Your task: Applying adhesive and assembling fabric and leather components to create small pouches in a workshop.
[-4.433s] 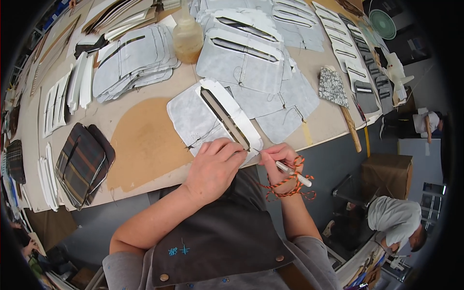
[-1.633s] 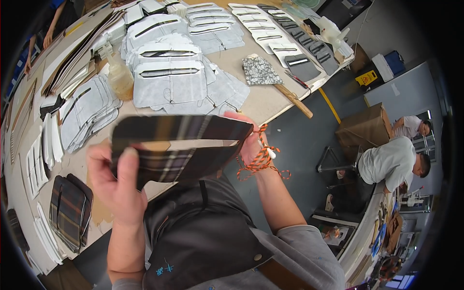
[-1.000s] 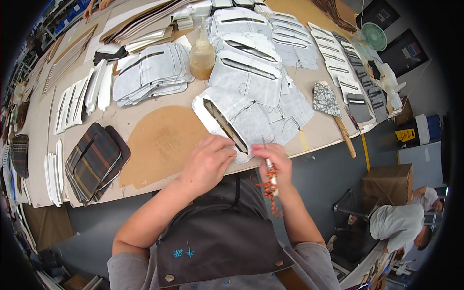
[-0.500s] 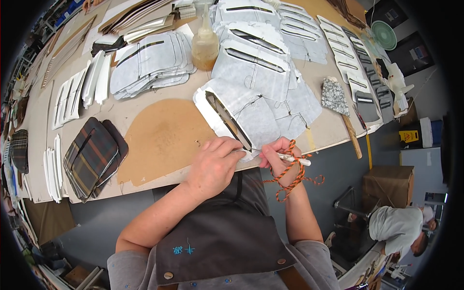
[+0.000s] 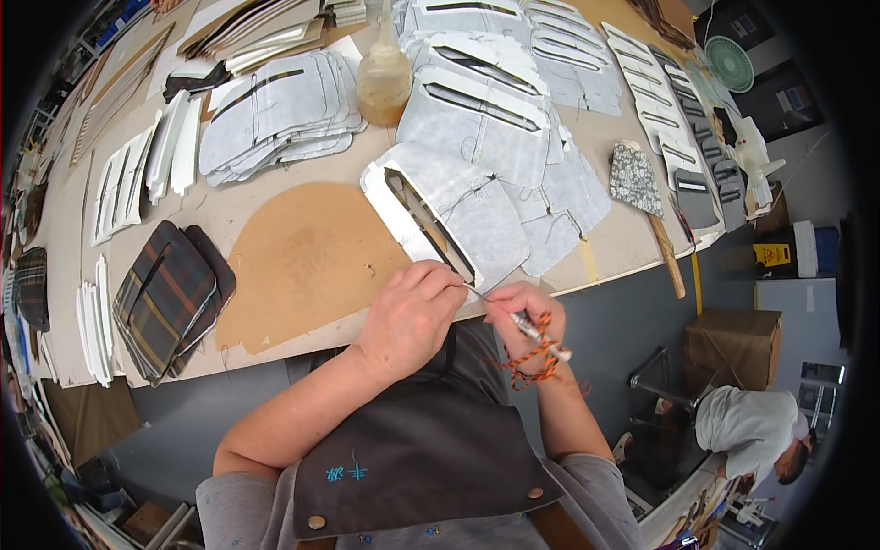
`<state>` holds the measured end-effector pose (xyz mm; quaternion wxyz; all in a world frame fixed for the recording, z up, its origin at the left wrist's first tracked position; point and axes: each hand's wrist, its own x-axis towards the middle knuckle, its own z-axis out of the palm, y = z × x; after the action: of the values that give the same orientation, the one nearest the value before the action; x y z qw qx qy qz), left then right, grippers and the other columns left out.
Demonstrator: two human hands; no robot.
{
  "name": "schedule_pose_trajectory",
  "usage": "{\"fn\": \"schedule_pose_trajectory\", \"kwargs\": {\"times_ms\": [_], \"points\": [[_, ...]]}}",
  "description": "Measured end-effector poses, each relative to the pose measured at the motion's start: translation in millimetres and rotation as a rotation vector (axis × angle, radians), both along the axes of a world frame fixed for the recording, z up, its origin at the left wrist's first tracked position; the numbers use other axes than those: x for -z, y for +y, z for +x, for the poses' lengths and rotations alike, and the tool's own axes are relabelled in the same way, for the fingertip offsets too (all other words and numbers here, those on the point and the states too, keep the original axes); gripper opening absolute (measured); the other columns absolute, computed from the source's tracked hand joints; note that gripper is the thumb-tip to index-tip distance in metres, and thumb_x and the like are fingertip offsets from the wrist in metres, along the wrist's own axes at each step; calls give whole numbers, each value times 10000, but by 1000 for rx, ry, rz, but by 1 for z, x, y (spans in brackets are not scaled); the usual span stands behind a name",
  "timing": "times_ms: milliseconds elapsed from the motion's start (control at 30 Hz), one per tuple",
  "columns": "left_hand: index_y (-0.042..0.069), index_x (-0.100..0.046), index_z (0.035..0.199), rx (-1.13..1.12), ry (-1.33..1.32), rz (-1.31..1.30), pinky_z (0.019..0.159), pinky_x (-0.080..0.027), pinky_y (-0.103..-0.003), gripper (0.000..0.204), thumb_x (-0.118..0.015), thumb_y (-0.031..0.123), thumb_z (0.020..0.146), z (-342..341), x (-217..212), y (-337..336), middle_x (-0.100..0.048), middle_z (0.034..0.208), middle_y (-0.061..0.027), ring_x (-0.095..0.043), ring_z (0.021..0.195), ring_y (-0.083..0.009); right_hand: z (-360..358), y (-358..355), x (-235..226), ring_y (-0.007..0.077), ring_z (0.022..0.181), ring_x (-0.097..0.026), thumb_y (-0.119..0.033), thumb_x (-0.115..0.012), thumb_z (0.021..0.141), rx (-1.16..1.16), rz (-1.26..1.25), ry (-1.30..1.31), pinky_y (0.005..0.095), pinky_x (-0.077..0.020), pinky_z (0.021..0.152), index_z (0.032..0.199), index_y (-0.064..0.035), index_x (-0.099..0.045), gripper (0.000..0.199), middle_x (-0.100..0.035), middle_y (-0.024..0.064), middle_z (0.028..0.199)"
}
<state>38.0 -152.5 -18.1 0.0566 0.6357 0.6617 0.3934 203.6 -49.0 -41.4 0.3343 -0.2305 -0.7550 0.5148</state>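
Observation:
A light grey fabric panel (image 5: 500,234) lies at the table's near edge, with a white strip (image 5: 385,206) and a long dark-edged slot (image 5: 423,218) slanting along its left side. My left hand (image 5: 414,316) lies over the strip's near end, fingertips bent and pressed together; whether they pinch the edge is hidden. My right hand (image 5: 524,321), just past the table edge, is closed round a slim pointed tool with a pale handle (image 5: 550,348) and an orange-and-black cord (image 5: 536,371) tied to it. The tool's thin metal tip reaches toward my left fingertips at the slot's near end.
Beyond lie more slotted grey panels (image 5: 486,110), a stacked pile (image 5: 280,119) and a glue bottle (image 5: 385,87). Plaid pieces (image 5: 165,289) and a brown board (image 5: 312,261) are left. A wooden-handled brush-like tool (image 5: 669,257) overhangs the right edge. A person (image 5: 756,426) sits at right.
My right hand has drawn slightly down and left, turning so the tool's tip points up-left and its cord hangs closer. My left hand stays nearly in place on the panel.

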Motion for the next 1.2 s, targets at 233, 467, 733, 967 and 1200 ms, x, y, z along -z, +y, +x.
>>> {"fn": "schedule_pose_trajectory", "kwargs": {"times_ms": [233,467,733,967,1200], "points": [[62,-668,966,-52,-22,-49,806,-455,-357,176,-675,54,791,1,-5,0,-613,968,-36,-577,959,-236,-5,2,-6,120,741,-613,78,-684,794,67,-49,18,233,-479,647,786,-4,-584,129,-657,98,866],[74,-673,997,-30,62,-75,787,-441,-354,218,-667,56,780,4,-4,0,-602,971,-25,-568,945,-230,-5,2,-5,153,713,-637,96,-665,795,97,-37,19,250,-507,636,796,5,-587,120,-656,111,868],[71,-673,999,-10,80,-77,787,-438,-350,224,-662,61,775,3,-4,-1,-596,981,-26,-563,953,-229,-4,0,-9,138,744,-652,91,-640,836,117,-276,121,248,-568,666,825,33,-592,76,-643,139,940],[72,-668,1004,-10,89,-79,795,-431,-347,230,-670,69,774,3,-2,-1,-592,985,-23,-558,963,-224,-6,-1,-6,140,728,-662,75,-634,855,159,-318,64,245,-567,651,835,42,-591,58,-646,133,914],[100,-655,972,54,76,-90,864,-412,-377,242,-708,86,737,1,-15,-6,-595,1020,-17,-536,1019,-216,0,7,-16,137,699,-654,4,-631,888,205,-441,95,240,-551,640,868,38,-596,53,-649,128,886]]}}
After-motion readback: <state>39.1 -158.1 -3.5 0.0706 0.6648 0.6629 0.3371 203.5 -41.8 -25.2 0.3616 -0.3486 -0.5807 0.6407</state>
